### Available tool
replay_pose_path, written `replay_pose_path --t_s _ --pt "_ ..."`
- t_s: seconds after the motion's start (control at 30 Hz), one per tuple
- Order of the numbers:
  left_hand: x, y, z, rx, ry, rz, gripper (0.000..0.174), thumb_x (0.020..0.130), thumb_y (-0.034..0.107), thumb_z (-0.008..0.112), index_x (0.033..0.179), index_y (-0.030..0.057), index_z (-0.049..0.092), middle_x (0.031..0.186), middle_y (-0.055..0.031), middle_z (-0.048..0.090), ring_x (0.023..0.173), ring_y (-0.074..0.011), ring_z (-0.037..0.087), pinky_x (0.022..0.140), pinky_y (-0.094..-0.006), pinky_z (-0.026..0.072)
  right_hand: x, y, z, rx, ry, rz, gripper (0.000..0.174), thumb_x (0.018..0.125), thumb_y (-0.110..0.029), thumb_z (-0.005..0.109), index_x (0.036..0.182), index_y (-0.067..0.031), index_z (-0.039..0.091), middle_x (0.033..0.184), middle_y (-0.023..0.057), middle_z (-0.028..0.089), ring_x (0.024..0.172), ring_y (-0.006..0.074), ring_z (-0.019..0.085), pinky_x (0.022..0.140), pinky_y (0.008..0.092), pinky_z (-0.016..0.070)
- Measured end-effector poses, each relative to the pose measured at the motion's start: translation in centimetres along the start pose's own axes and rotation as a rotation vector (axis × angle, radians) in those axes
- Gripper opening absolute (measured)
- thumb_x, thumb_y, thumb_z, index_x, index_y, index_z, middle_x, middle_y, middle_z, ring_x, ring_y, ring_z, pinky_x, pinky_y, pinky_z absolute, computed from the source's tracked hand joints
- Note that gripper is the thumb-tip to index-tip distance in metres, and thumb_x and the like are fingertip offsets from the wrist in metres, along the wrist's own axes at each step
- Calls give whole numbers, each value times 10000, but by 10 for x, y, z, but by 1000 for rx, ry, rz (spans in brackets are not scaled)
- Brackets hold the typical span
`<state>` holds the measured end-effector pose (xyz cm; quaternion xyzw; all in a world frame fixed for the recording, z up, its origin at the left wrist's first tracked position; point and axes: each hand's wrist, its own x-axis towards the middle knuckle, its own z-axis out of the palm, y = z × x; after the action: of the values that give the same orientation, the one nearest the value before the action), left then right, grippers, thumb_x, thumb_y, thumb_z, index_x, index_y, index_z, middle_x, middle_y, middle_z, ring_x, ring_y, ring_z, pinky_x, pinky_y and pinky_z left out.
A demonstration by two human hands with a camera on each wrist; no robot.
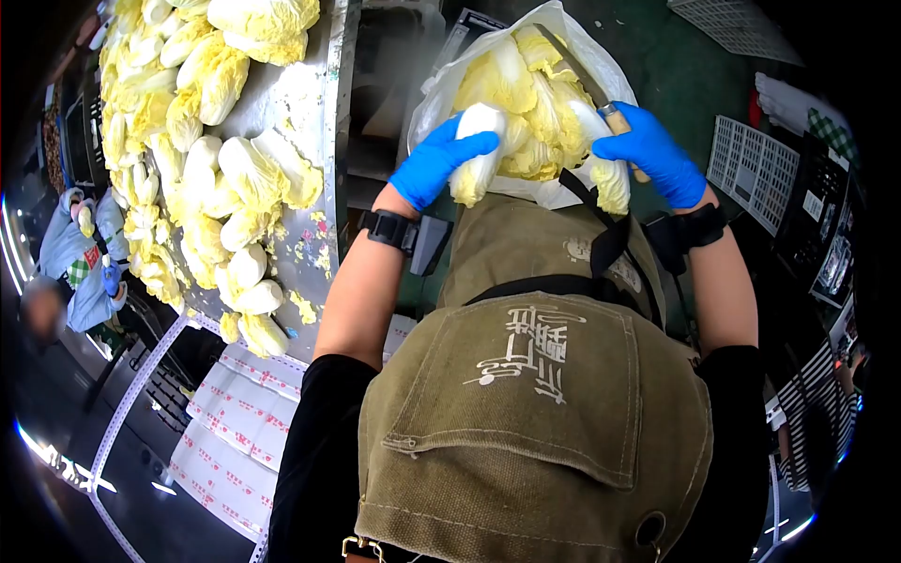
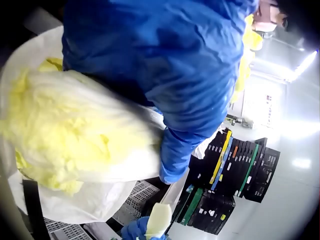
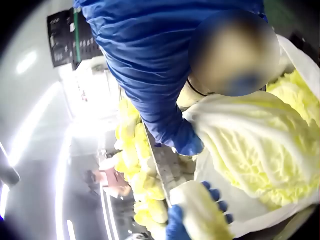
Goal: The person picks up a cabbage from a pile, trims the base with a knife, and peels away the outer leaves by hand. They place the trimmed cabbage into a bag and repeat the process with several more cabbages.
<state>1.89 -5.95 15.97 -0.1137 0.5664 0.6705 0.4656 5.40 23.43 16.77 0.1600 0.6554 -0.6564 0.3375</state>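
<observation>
In the head view my blue-gloved left hand (image 1: 439, 161) grips a pale cabbage heart (image 1: 479, 155) over the near left side of a white plastic bag (image 1: 432, 103) filled with yellow cabbage (image 1: 535, 103). My gloved right hand (image 1: 652, 155) holds a knife by its wooden handle (image 1: 616, 120), the blade (image 1: 572, 64) pointing up and left across the bag, along with a cabbage piece (image 1: 610, 186). The left wrist view shows the left fingers around a cabbage (image 2: 85, 130). In the right wrist view the right thumb lies against a cabbage leaf (image 3: 260, 145).
A metal table (image 1: 305, 122) heaped with cabbages (image 1: 202, 178) stands at the left. Printed white boxes (image 1: 239, 413) lie below it. Grey crates (image 1: 751, 174) are at the right, and another person (image 1: 84, 263) is at the far left.
</observation>
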Motion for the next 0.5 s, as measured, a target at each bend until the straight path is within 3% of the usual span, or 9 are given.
replay_pose_path --t_s 0.1,0.17,0.2,0.3,0.33,0.5 --pt "-6 5 2 -150 -77 56 479 808 185 675 1229 7 528 1097 -80 614 979 -195 600 870 -328 481 7 4 -9 -275 56 -77 349 762 -229 735 1014 -21 609 861 46 626 774 123 573 708 275 479" --pt "-8 9 10 -189 -83 104 475 790 164 682 1213 6 533 1071 -84 616 953 -210 607 853 -338 490 5 0 4 -348 110 -229 325 790 -244 716 984 -10 600 841 57 630 755 138 578 696 291 484" --pt "-10 10 17 -161 -55 137 476 779 154 687 1205 5 535 1060 -86 616 939 -216 610 845 -342 494 0 -1 15 -419 252 -430 281 821 -262 678 935 -24 585 816 89 641 711 211 618 652 324 491" --pt "-12 5 30 -111 -16 206 491 744 122 714 1190 9 541 1028 -82 616 903 -200 613 833 -327 495 -29 -38 36 -745 242 -451 237 838 -280 642 904 -62 579 835 125 642 712 300 630 617 360 494" --pt "-13 7 33 -84 -26 216 489 743 116 715 1188 10 544 1030 -80 617 909 -195 612 837 -323 494 -38 -46 41 -756 209 -435 183 811 -202 656 911 -65 589 761 149 603 691 335 604 599 361 473" --pt "-19 16 47 102 10 265 468 731 107 745 1155 9 573 1044 -54 630 952 -149 599 854 -299 485 -47 -53 46 -923 127 -495 167 792 -208 661 877 -83 592 738 142 598 669 336 597 565 392 455"
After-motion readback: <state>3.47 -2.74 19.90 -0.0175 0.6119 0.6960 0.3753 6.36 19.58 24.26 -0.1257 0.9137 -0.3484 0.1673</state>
